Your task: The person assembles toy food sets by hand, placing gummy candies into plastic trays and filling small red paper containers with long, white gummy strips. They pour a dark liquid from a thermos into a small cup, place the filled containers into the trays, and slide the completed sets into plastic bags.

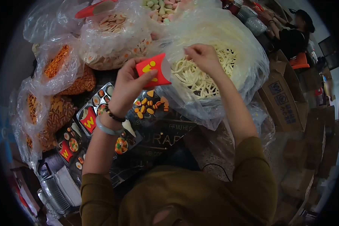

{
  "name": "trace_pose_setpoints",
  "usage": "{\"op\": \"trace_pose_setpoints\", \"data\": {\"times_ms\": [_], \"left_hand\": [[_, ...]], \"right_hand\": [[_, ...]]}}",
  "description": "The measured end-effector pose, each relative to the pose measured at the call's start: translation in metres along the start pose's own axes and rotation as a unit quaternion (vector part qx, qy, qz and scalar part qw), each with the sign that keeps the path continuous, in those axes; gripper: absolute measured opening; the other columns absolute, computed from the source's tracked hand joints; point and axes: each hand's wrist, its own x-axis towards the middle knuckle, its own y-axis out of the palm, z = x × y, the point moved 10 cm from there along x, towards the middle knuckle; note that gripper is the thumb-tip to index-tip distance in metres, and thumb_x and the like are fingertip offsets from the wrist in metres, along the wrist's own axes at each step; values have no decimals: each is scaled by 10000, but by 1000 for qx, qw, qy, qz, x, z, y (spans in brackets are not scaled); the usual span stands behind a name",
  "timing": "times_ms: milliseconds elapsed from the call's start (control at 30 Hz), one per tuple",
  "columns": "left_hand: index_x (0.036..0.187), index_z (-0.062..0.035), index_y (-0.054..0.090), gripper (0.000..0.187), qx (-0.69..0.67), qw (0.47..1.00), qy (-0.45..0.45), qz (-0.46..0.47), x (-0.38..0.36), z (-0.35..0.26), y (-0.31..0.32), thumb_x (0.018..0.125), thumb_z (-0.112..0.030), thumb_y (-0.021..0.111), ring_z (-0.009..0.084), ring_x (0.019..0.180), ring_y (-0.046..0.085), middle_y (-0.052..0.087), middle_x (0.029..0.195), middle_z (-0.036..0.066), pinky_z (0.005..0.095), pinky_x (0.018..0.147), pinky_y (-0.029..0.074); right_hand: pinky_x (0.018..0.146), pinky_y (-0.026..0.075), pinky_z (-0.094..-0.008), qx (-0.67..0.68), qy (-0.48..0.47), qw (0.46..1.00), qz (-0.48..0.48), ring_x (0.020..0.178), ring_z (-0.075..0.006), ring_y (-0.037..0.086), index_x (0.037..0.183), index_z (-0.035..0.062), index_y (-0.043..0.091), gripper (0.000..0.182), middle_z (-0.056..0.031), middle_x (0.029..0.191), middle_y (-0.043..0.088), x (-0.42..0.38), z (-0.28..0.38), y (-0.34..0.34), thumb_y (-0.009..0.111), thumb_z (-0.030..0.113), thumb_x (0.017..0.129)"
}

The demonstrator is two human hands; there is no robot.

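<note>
My left hand [129, 80] grips a small red fries box [161, 71] with a yellow mark on it, thumb across its front. The box is tilted, its pale mouth facing right. Over a large clear plastic bag [248, 56] is my right hand [206, 59], fingers pinched together; whatever they hold is too small to make out. Inside the bag lies a heap of pale, thin, fry-like sticks [196, 80]. Below my left wrist, trays [95, 101] carry miniature food pieces and similar red boxes. Loose orange and yellow pieces [150, 107] lie on the dark table beside them.
Plastic bags of orange pieces [84, 80], brown pieces [58, 111] and pale slices [113, 24] line the left and back. A cardboard box [284, 98] stands at right. Clear containers [54, 192] sit lower left. Another person [292, 37] is at the far right.
</note>
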Motion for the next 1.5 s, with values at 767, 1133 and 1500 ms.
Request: {"op": "trace_pose_setpoints", "data": {"times_ms": [767, 1133, 1500], "left_hand": [[1212, 9, 482, 391, 8, 999, 6, -49, 49, 57, 29, 886, -124, 651, 162, 918, 637, 626, 1065, 97, 286, 732, 547], [1172, -14, 485, 351, -124, 990, 26, -54, -2, 59, 60, 871, -77, 654, 165, 905, 625, 602, 1069, 100, 308, 712, 575], [1203, -23, 417, 369, -246, 966, -56, -48, 10, 107, 94, 900, -89, 617, 259, 1009, 601, 540, 1156, 138, 420, 787, 578]], "right_hand": [[632, 503, -227, 19, 32, 996, -84, 682, -82, 608, 1098, -46, 651, 325, -44, 815, 675, -3, -62, -65, 662, 36, 784], [682, 577, -266, 225, 105, 965, -87, 756, -157, 661, 1104, -37, 611, 318, -90, 916, 678, -30, -73, -71, 713, 43, 813], [720, 520, -230, 46, 82, 987, 129, 794, -103, 636, 1149, -9, 609, 339, -54, 933, 674, -46, -62, 10, 673, 48, 821]]}}
